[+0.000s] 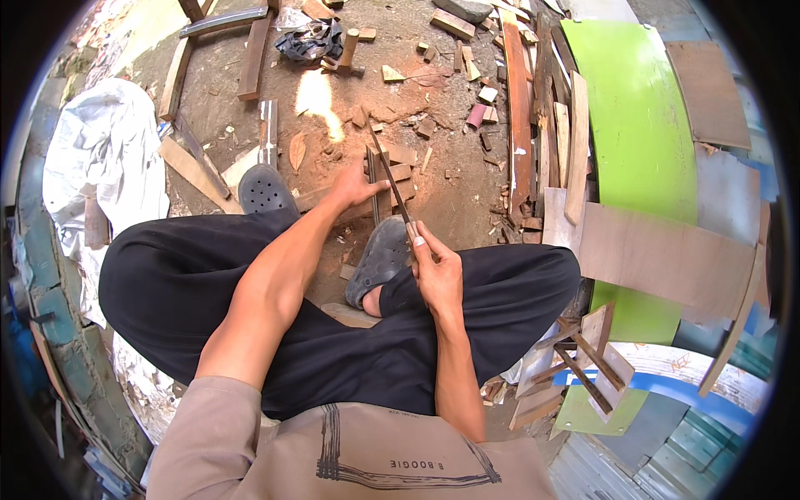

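My right hand [437, 271] is closed round the near end of a long, narrow, dark blade-like tool [393, 177]. The tool slants away to the upper left and shows nearly edge-on, so its exact kind is unclear. My left hand [357, 187] grips a narrow strip of wood [374, 212] beside the blade, thumb reaching toward the tool. Its other fingers are partly hidden. Under and beyond that hand lie small wood blocks [402, 155] on the ground, between my shoes. Whether the blade touches the wood cannot be told.
Reddish dust and several wood offcuts [392, 74] litter the ground ahead. A hammer [347, 52] stands near a dark crumpled bag [310, 40]. Long planks [518, 117] and a green panel [637, 117] lie right; white cloth [100, 150] lies left. A small wooden frame [583, 367] sits by my right knee.
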A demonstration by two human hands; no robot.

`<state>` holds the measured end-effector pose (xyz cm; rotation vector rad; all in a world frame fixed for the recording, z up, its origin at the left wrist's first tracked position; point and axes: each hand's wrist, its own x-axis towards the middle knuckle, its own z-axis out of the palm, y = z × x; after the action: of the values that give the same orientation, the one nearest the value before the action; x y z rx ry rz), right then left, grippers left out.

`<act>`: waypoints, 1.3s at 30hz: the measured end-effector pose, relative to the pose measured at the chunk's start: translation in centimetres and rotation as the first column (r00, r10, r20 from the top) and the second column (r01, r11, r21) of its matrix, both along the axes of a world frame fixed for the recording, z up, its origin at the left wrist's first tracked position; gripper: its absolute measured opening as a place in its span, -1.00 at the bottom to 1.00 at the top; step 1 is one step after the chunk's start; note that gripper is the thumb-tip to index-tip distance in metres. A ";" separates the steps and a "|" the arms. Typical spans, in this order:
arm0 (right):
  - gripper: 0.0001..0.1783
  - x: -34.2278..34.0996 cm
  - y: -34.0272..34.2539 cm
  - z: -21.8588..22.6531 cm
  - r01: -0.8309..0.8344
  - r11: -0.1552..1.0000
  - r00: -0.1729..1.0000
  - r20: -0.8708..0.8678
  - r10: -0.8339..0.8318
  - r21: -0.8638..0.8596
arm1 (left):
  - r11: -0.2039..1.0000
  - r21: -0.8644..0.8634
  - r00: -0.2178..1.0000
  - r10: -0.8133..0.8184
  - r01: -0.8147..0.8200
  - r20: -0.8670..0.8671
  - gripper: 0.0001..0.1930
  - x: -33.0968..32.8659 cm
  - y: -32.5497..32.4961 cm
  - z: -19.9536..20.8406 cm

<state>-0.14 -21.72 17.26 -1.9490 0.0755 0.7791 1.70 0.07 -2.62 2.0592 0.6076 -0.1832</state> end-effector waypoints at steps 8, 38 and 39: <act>-0.52 -2.3 -3.2 4.0 0.145 0.958 0.988 0.014 -0.153 0.247 | 0.944 0.322 0.981 0.008 -0.072 0.196 0.29 0.2 0.2 0.8; -0.56 -2.2 -4.6 -0.3 0.074 0.988 0.996 -0.062 -0.066 0.135 | 0.975 0.179 0.918 0.050 -0.130 0.393 -0.75 0.3 2.7 5.1; -0.56 -2.3 -4.6 -0.1 0.079 0.987 0.996 -0.060 -0.072 0.139 | 0.975 0.190 0.917 0.034 -0.118 0.397 -0.76 0.3 2.8 5.2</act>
<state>-2.43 -26.30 17.12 -1.7807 0.1231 0.7671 1.97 2.84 2.59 2.1875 0.4703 0.3500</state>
